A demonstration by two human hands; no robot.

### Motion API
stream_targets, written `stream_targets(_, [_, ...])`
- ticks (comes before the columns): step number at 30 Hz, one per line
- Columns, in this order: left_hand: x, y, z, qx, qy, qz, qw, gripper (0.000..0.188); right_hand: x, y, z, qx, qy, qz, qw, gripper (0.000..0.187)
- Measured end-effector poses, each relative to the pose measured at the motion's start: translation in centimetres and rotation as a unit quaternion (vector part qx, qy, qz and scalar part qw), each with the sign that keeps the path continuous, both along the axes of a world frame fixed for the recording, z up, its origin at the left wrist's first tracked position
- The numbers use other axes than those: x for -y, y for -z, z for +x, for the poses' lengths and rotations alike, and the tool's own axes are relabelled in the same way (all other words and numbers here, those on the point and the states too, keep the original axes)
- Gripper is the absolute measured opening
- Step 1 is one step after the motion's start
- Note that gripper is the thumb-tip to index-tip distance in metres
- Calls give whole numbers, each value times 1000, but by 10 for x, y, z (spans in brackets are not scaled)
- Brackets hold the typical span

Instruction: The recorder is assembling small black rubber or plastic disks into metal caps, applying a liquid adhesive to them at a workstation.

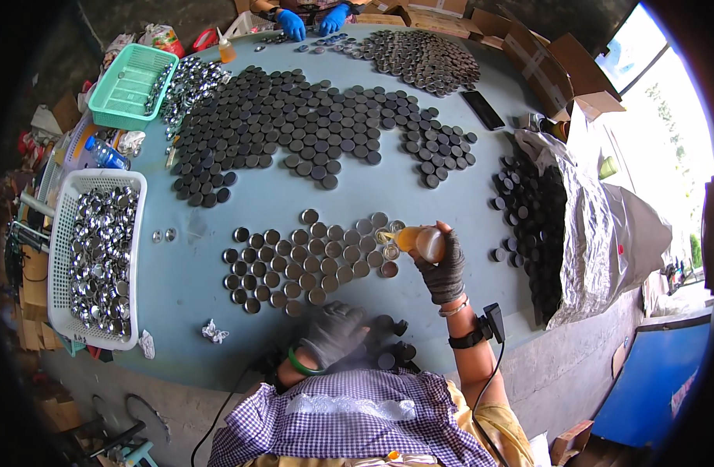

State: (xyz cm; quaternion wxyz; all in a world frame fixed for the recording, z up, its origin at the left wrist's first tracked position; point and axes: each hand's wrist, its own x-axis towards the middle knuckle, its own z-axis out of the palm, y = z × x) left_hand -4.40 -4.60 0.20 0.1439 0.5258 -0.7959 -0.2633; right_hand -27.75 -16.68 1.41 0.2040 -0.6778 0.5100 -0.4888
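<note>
My right hand (445,268), in a dark fingerless glove, is wrapped around a clear squeeze bottle (421,241) of amber liquid. The bottle is tilted, its nozzle pointing left over the right end of a patch of round metal caps (314,253), open side up. Some caps at that end look paler inside. My left hand (335,335), gloved too, lies low over the table's front edge, palm down, its fingers loosely extended and partly blurred. Beside it sit several black caps (386,359); nothing shows in its fingers.
Dark discs (279,124) cover the table's middle. A white basket (143,257) of shiny caps and a green basket (100,117) stand left. At right, black caps (532,233) spill from a silver sack (606,233), near a phone (483,110). Across, a person's blue-gloved hands (293,26) work.
</note>
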Motion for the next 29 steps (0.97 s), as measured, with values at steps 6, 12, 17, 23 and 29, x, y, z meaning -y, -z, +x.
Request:
stream_targets(6, [0, 1, 0, 3, 0, -1, 1000, 35, -2, -2, 0, 13, -2, 1, 1000, 70])
stream_targets(12, [1, 1, 0, -2, -3, 11, 1000, 35, 5, 0, 3, 49, -4, -16, 999, 71])
stream_targets(17, [1, 1, 1, -6, -4, 1, 1000, 36, 18, 2, 6, 55, -6, -36, 998, 70])
stream_targets(23, [0, 3, 1, 0, -4, 1, 1000, 37, 27, 3, 9, 47, -25, -15, 998, 72])
stream_targets(29, [0, 3, 1, 6, -4, -4, 1000, 37, 31, 10, 7, 29, -23, -22, 999, 74])
